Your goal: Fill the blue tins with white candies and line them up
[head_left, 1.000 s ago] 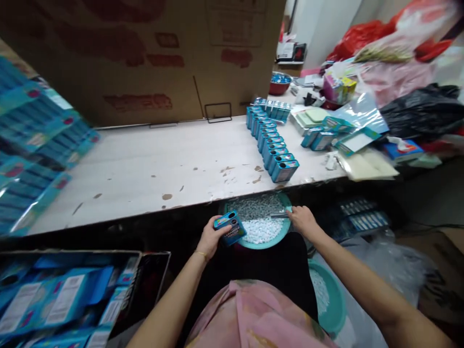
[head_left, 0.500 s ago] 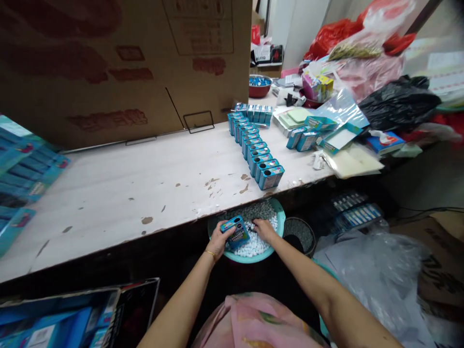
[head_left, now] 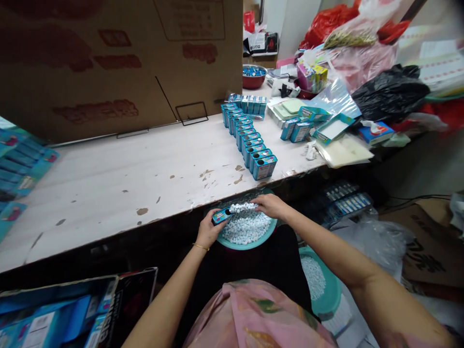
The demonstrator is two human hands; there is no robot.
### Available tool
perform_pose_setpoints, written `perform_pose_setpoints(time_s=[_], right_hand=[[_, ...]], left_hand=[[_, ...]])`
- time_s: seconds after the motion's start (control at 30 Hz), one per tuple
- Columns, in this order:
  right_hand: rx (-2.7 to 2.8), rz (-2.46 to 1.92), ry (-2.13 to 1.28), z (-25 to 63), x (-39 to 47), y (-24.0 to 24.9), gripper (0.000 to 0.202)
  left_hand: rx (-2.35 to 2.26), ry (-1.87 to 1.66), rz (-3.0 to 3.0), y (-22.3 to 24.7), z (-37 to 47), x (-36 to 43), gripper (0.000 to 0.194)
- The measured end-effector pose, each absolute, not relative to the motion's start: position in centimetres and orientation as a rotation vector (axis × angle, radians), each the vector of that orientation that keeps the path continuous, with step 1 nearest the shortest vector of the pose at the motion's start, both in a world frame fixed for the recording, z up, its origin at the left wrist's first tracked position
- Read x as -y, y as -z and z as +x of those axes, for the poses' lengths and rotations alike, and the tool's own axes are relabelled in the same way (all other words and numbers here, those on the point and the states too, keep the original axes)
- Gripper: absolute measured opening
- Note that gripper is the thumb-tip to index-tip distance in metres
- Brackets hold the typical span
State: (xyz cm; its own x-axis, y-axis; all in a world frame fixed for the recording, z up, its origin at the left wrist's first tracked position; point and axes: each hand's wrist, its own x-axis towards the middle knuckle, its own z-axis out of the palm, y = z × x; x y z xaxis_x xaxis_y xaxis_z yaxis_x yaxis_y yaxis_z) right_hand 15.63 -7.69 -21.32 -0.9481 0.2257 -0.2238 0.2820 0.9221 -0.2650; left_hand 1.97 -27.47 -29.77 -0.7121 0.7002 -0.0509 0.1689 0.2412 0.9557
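Note:
My left hand (head_left: 208,230) grips a small blue box (head_left: 221,216), tilted with its dark round opening facing right. At that opening lies a heap of white pellets (head_left: 243,207), on a scoop mostly hidden under them. The scoop's other end is in my right hand (head_left: 267,205), whose fingers are closed around it. Both hands are over a teal basin (head_left: 250,246) of white pellets, below the table's front edge. On the white table (head_left: 119,179), a row of upright blue boxes (head_left: 265,167) runs back from the edge; the nearer ones show dark round openings.
A large cardboard box (head_left: 119,72) stands at the back left. Plastic bags, cartons and a red bowl (head_left: 253,80) crowd the back right. Another teal basin (head_left: 328,290) sits low by my right leg. An open carton (head_left: 137,290) is at the lower left.
My right hand has risen out of the pellets with a loaded scoop. The box in my left hand has tipped and moved left, its opening now at the scoop. The view has shifted slightly.

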Motion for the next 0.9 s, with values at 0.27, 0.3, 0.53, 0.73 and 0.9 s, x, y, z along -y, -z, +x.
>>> perform_pose_setpoints(time_s=[0.27,0.3,0.53,0.73,0.9], right_hand=[[-2.858,0.211,-0.067,12.8,11.5,17.5,0.023],[-2.855,0.188,-0.078,12.5,12.1,16.9,0.024],[-2.89,0.236,-0.03,13.6,10.8,15.6,0.023],[-2.684,0.616,0.102,17.4,6.7,24.2,0.019],[-2.677,0.725,0.31,15.6,10.0,31.2,0.022]], left_hand=[[-2.08,-1.399,0.934,29.6,2.7,26.2,0.037],[-2.079,-1.39,0.941,29.6,2.8,26.1,0.036],[-2.026,-1.475,0.865,30.1,2.4,26.3,0.038],[-1.941,-1.548,0.491,31.9,1.2,26.5,0.05],[-1.496,-1.676,0.14,32.7,1.5,25.4,0.048]])
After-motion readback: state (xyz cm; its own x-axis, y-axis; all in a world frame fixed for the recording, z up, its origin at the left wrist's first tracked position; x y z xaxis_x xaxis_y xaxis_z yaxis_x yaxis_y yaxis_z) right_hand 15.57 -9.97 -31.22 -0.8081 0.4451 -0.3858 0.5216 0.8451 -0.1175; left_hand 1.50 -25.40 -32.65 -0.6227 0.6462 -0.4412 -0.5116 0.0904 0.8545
